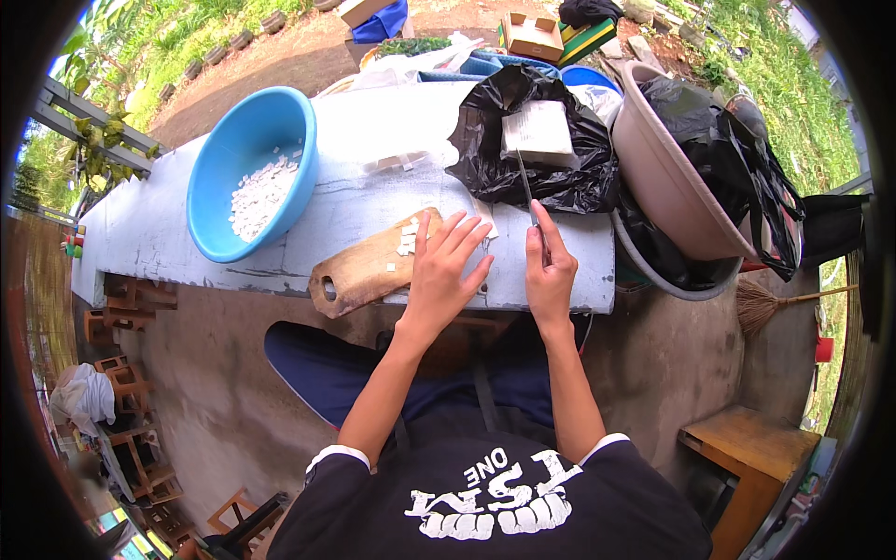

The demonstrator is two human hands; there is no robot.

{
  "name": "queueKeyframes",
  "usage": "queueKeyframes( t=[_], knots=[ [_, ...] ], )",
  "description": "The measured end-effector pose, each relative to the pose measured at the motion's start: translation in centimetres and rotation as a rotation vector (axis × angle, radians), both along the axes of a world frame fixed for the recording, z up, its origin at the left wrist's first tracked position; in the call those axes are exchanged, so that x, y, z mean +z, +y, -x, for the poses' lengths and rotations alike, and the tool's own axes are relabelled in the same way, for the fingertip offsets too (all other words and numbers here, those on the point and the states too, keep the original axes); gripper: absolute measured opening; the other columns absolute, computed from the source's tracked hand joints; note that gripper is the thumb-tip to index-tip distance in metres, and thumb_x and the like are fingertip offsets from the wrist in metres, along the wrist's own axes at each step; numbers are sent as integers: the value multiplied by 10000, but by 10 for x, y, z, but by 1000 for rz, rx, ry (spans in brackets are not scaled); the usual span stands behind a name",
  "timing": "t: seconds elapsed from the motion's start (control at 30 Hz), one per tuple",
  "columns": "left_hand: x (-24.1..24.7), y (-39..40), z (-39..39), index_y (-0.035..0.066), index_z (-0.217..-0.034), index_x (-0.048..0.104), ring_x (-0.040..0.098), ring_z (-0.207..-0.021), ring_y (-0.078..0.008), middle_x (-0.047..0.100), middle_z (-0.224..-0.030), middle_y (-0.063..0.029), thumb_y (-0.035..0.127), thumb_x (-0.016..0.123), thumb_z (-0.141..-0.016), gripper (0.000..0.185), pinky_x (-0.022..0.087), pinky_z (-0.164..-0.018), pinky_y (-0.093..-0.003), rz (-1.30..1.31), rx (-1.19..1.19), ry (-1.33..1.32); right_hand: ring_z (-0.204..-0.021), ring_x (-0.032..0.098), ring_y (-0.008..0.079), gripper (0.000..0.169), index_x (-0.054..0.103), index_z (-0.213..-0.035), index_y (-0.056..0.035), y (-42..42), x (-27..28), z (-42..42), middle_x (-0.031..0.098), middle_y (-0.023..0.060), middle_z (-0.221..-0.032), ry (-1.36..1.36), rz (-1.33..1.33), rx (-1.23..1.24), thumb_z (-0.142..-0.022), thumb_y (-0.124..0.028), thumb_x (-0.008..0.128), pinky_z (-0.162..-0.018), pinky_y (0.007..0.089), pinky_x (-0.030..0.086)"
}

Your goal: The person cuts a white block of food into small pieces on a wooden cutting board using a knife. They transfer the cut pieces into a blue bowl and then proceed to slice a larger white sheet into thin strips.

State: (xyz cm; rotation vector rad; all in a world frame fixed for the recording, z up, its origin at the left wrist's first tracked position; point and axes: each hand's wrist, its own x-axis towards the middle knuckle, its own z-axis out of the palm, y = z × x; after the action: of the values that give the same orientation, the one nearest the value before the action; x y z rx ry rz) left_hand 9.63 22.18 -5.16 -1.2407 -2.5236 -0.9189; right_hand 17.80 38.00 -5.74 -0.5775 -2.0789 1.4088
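Note:
My right hand (551, 276) grips a knife (525, 183), its narrow blade pointing away from me. The tip overlaps a white block-like stack or package (537, 129) on a black plastic bag (483, 164); whether they touch I cannot tell. With fingers spread, my left hand (449, 269) is over the right part of a wooden cutting board (364, 274), hiding some of it. Small white cut pieces (407, 241) lie beside its fingers. A flat white strip (486, 218) lies between my hands. Many similar pieces (264, 199) fill the bottom of a blue plastic basin (203, 189).
The pale painted table (161, 231) has a clear plastic wrapper (399, 162) on it. At its right edge, a beige basin (672, 168) holding black plastic leans over another tub (700, 288). A cardboard box (533, 38) stands behind. A broom (759, 306) and wooden cabinet (752, 441) are at right.

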Motion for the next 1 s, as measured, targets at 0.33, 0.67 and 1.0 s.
queueKeyframes(
  t=[0.33, 0.67, 1.0],
  knots=[
    [13, 21, 32, 41, -1233, 752, 676, -1197, -308, 714, -1253, -109, 84, 775, -899, 337, 573, -1005, -406, -2, -104, -157, -633, 512, 150, 416, 677, -1485, -127, 0, -7, -4, 619, 120, -760, 12, -44, 70, -1070, -100, 656, -625, 350, 476],
    [6, 20, 40, 11, -1193, 766, 663, -1195, -329, 706, -1231, -127, 88, 799, -892, 313, 547, -1032, -422, -19, -121, -173, -627, 522, 162, 418, 680, -1479, -122, 0, -6, -4, 621, 142, -756, 41, -34, 83, -1063, -91, 658, -625, 360, 479],
    [-2, 32, 37, 13, -1146, 779, 658, -1121, -328, 687, -1151, -134, 120, 801, -887, 280, 562, -958, -429, -22, -58, -121, -619, 519, 169, 424, 680, -1480, -123, -1, -5, -5, 627, 145, -759, 32, -66, 67, -1059, -82, 653, -619, 364, 476]
  ],
)
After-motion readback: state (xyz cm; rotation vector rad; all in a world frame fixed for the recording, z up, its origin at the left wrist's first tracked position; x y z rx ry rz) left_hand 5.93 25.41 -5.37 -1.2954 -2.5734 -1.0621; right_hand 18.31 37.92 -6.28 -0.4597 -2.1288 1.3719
